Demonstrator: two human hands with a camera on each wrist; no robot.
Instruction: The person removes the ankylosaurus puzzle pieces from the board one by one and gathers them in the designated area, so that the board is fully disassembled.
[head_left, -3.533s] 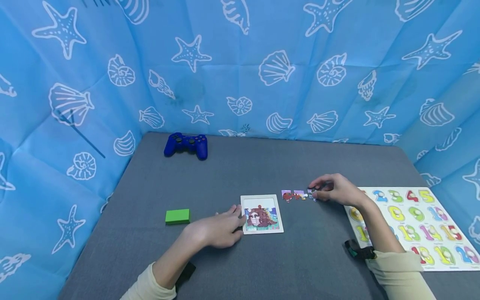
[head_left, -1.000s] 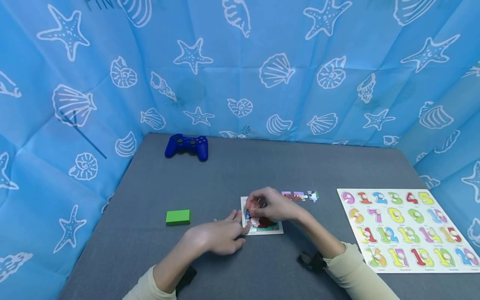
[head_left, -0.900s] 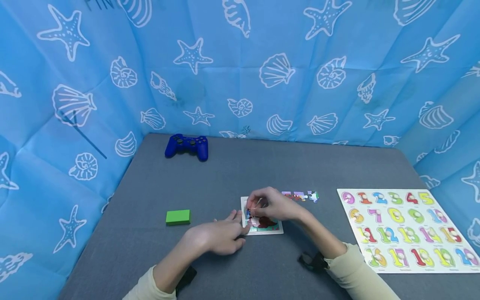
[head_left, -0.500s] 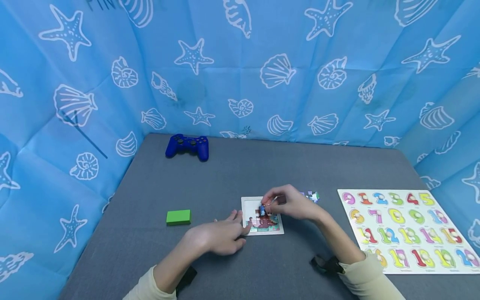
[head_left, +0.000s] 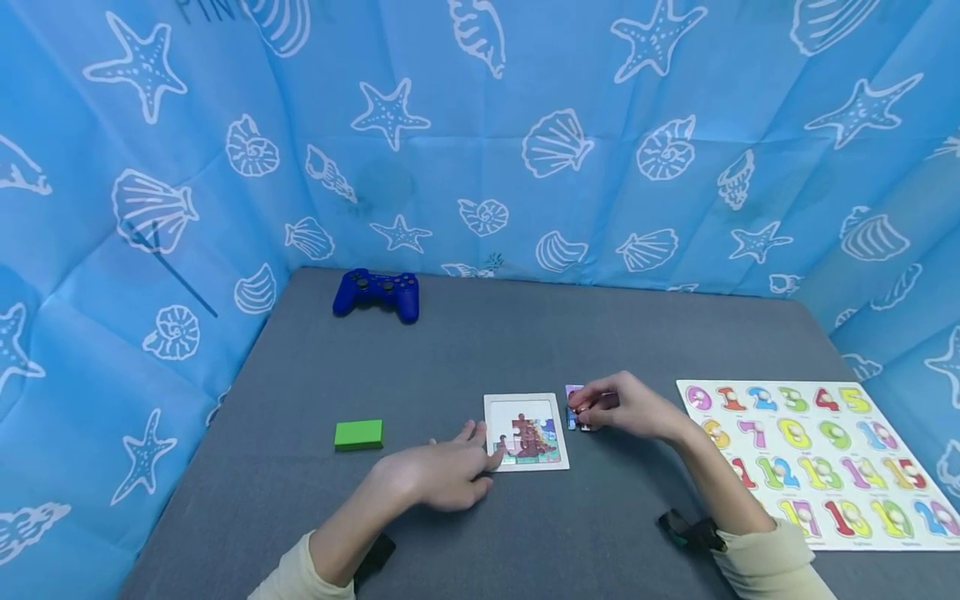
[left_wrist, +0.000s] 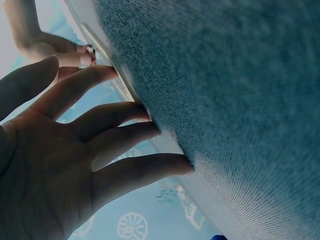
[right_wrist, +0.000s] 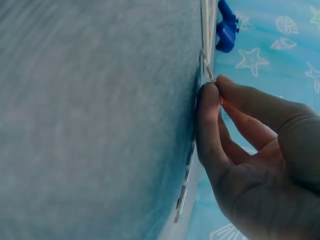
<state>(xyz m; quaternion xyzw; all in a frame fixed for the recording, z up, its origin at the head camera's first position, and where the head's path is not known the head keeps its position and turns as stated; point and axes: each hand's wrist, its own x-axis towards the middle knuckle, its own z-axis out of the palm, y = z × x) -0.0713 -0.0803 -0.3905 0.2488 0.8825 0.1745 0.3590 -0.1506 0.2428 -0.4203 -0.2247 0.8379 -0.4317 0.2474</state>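
Observation:
A small jigsaw puzzle tray [head_left: 522, 467] with a pale frame lies mid-table, partly filled with pieces of a reddish-brown dinosaur picture [head_left: 531, 440]. Its upper and left parts show white backing. My left hand [head_left: 442, 467] rests with spread, straight fingers at the tray's left edge; the left wrist view shows its fingertips along that rim. Just right of the tray, my right hand [head_left: 633, 406] pinches a jigsaw piece [head_left: 572, 419] between thumb and fingers. The piece is tilted in the right wrist view [right_wrist: 208, 66]. Loose pieces [head_left: 572, 389] beside the tray are mostly hidden behind this hand.
A white number puzzle board [head_left: 817, 492] lies at the right, partly under the right forearm. A green block [head_left: 358, 434] sits left of the left hand. Towards the back left is a blue game controller [head_left: 377, 292]. A blue seashell-print curtain [head_left: 480, 167] borders the grey table.
My right hand has moved right, from over the tray to beside it, carrying a jigsaw piece. The tray's left side shows more white backing than 3.5 s ago. My left hand has stayed put.

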